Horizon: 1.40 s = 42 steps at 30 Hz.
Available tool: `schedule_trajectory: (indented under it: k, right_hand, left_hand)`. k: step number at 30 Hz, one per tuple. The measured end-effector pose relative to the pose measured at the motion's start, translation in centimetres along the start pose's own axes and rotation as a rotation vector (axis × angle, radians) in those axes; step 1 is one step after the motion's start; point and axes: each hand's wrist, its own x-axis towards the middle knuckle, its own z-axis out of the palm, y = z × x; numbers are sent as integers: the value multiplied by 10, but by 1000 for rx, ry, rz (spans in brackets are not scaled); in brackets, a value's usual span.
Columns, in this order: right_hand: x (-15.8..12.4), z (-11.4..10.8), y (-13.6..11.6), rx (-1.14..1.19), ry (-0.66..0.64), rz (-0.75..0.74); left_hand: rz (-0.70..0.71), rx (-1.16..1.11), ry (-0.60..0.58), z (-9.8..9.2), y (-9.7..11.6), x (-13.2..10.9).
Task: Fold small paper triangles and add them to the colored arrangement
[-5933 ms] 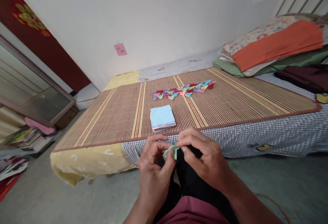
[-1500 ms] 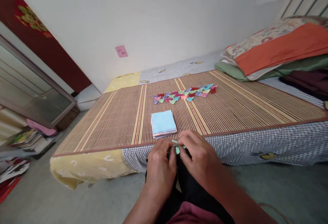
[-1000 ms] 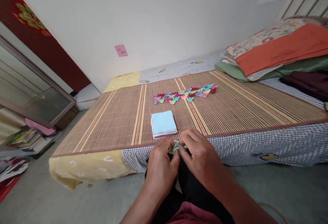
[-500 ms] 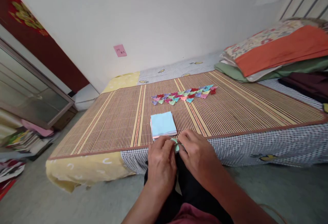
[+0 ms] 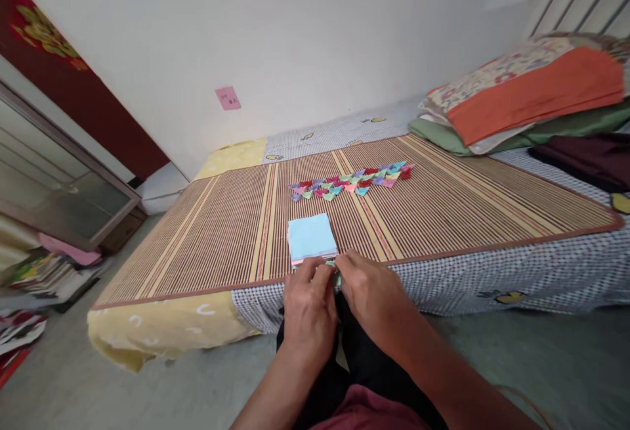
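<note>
A small piece of light green paper (image 5: 337, 277) is pinched between my two hands at the front edge of the bed; most of it is hidden by fingers. My left hand (image 5: 309, 299) is closed on its left side, and my right hand (image 5: 367, 285) grips it from the right. Just beyond my hands lies a stack of square paper sheets (image 5: 312, 236), light blue on top. Farther back, several small folded paper pieces (image 5: 352, 182) in many colours sit in slanting rows.
A striped bamboo mat (image 5: 221, 226) covers the bed. Folded bedding (image 5: 536, 102) is piled at the back right, with dark cloth (image 5: 581, 157) in front of it. A glass-fronted cabinet (image 5: 63, 167) and stacked books (image 5: 42, 276) stand on the left.
My fingers have drawn closer together around the green paper, and less of it shows. The view has shifted slightly; the sheets and folded pieces stay in place.
</note>
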Motion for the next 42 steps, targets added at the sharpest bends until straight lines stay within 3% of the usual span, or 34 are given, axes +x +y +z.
schedule_trajectory:
  k: [7,15,22,34,42]
  right_hand:
    - [0,-1,2,-27,-59,26]
    - [-1,8,12,224,36,36]
    - [-3,18,12,145,69,7]
    - [2,27,11,252,132,-30]
    - [4,28,13,267,159,-69]
  left_hand:
    - [16,-120,-4,8,-3,-4]
    - [-39,-237,14,10,-5,-2]
    - [-21,-219,-3,18,-9,-5]
    - [-209,-534,-17,10,-13,3]
    - [-191,-483,-10,9,-12,4]
